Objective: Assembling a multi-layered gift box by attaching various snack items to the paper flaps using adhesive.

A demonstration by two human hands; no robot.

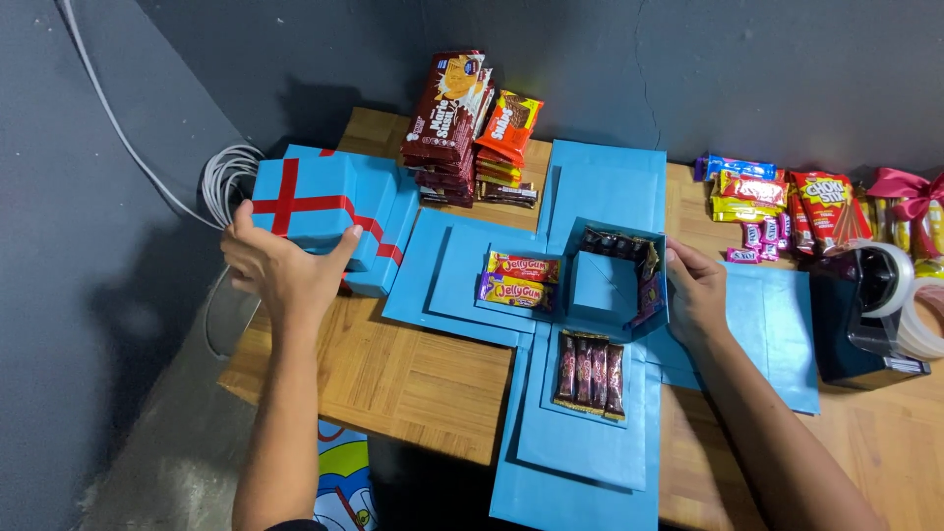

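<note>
Down on the wooden table [413,383] a blue paper box [590,433] lay unfolded in a cross shape, its layered flaps spread flat to all four sides. At its middle stood a small inner box [600,285], blue and open at the top, with nothing visible inside it. Two yellow and purple candy packs [521,278] lay stacked on the flap to its left, touching the inner wall. Dark wrapped bars [591,373] lay side by side on the near flap. More dark wrapped sweets [612,242] were tucked along the far wall, and a few stood against the right wall, partly hidden by the hand.

The right hand [694,292] rested against that right wall with fingers curled over its top edge, gripping it lightly. The left hand [280,267] was clasped around the near corner of a blue lid with a red ribbon cross [305,202], thumb on one side and fingers on the other; this lid sat on top of a larger blue lid [388,221] at the table's left rear.

Behind the box a stack of brown biscuit packs [447,128] and orange snack packs [506,138] stood near the wall. To the right lay assorted sweets [777,202], and a black tape dispenser [865,315] sat just beside the right flap.
</note>
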